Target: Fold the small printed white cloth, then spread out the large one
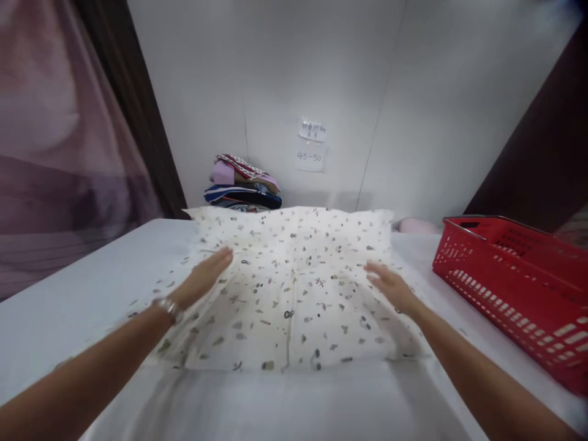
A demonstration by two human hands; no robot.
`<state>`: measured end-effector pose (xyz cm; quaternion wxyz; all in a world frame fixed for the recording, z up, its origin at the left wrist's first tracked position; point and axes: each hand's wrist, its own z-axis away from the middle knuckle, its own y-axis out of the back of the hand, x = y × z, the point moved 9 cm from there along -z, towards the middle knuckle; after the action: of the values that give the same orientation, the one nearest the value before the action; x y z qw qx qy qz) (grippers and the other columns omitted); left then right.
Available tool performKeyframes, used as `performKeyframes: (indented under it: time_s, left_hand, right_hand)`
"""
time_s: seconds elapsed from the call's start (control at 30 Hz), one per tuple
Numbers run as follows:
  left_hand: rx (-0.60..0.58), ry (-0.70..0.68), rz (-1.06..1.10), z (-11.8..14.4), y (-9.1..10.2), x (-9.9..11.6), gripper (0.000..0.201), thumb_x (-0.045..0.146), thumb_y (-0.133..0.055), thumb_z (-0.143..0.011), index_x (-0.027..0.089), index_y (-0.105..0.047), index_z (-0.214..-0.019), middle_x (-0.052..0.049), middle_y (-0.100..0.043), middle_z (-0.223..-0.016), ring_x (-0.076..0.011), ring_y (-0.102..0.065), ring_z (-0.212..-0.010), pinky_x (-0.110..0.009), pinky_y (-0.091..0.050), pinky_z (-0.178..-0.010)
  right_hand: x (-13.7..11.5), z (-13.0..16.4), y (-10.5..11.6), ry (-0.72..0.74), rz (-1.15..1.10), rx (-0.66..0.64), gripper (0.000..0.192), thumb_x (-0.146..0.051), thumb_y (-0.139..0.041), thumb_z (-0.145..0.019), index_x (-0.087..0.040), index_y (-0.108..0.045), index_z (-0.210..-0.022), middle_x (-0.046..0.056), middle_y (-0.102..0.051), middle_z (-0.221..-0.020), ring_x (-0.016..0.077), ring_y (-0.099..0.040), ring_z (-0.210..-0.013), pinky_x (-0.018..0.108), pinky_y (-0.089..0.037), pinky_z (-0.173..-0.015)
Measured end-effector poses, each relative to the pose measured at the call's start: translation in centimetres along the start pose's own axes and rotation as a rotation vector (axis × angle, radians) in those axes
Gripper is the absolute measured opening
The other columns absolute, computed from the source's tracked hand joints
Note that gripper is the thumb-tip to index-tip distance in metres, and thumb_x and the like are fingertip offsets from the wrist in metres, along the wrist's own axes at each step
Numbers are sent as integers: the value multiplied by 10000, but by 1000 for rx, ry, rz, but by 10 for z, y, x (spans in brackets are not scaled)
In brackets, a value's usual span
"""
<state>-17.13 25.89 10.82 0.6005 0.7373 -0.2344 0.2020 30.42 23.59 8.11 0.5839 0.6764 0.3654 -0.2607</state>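
We smooth the printed cloth (294, 288) on the worktop (68, 294)
Our left hand (204, 278) and right hand (390, 286) press flat, fingers apart; cloth spread, still unfolded, creases remain

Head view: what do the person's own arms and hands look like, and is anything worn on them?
Both forearms are bare, with no sleeves in view. The left hand has a silvery bracelet or watch at the wrist. The right hand shows no glove or jewellery.
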Motion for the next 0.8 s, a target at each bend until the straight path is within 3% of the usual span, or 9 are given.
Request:
performKeyframes:
  time_s: [0.03, 0.1, 0.2, 0.27, 0.33, 0.43, 0.63, 0.7, 0.8]
  left_hand:
    - [-75, -24, -27, 29, -16, -11, 652, 611, -341, -874, 207, -471, -1369, -66, -389, -1461, -287, -391, -1323, -450, -331, -1098]
    - [-168, -117, -68, 88, -34, -30, 537, 580, -457, -835, 300, -567, -1279, -8, -400, -1456, -288, -433, -1293, -413, -409, -1048]
    - [-208, -216, -195, 160, -36, -58, 458, 524, -576, -768, 392, -611, -1205, 38, -468, -1406, -287, -459, -1273, -392, -433, -1034]
    - [-150, -263, -279, 185, -29, -71, 438, 469, -569, -763, 423, -608, -1197, 52, -504, -1374, -283, -471, -1264, -416, -396, -1063]
    - [-100, -289, -346, 193, -23, -79, 450, 361, -519, -768, 398, -608, -1207, 41, -535, -1346, -272, -484, -1255, -434, -347, -1094]
    - [-105, -235, -452, 179, -23, -86, 516, 213, -441, -739, 285, -622, -1217, -16, -578, -1305, -257, -521, -1219, -422, -348, -1089]
    - [-126, -38, -580, 139, -14, -64, 487, 88, -368, -743, 107, -627, -1154, -103, -614, -1246, -249, -539, -1183, -342, -383, -1018]
    - [-110, 31, -580, 138, 1, -57, 436, 100, -328, -783, 99, -630, -1097, -98, -648, -1167, -242, -572, -1109, -345, -423, -948]
    - [-23, 51, -528, 155, 35, -59, 373, 167, -316, -817, 171, -626, -1025, -4, -668, -1083, -219, -551, -1085, -370, -415, -935]
  right_hand:
    - [15, 32, -11, -14, 57, -44, 492, -538, -517, -844, -263, -591, -1246, 55, -552, -1333, 280, -534, -1198, 483, -417, -1025]
    - [44, 92, -13, -27, 138, -47, 452, -513, -529, -829, -235, -659, -1160, 66, -564, -1317, 291, -492, -1243, 483, -385, -1057]
    - [86, 158, 16, -57, 251, 45, 381, -424, -545, -803, -273, -680, -1126, 34, -571, -1308, 288, -448, -1283, 494, -334, -1096]
    - [107, 181, 38, -40, 307, 89, 389, -341, -539, -760, -310, -681, -1120, 9, -570, -1307, 285, -449, -1283, 491, -303, -1114]
    - [123, 189, 53, -44, 431, 76, 490, -246, -523, -682, -297, -669, -1147, 15, -555, -1323, 282, -435, -1295, 475, -297, -1119]
    - [136, 179, 63, -84, 679, 62, 592, -154, -470, -647, -234, -631, -1210, 58, -533, -1349, 268, -420, -1307, 452, -327, -1096]
    - [114, 144, 76, -186, 950, 66, 496, -54, -377, -747, -159, -659, -1142, 107, -631, -1222, 243, -558, -1164, 400, -387, -1004]
    - [109, 146, 88, -208, 954, 54, 487, -27, -366, -733, -158, -684, -1077, 96, -681, -1130, 217, -618, -1066, 394, -368, -1012]
    - [109, 173, 112, -146, 975, 81, 458, -45, -389, -711, -184, -714, -1002, 82, -703, -1083, 222, -627, -1056, 438, -331, -1046]
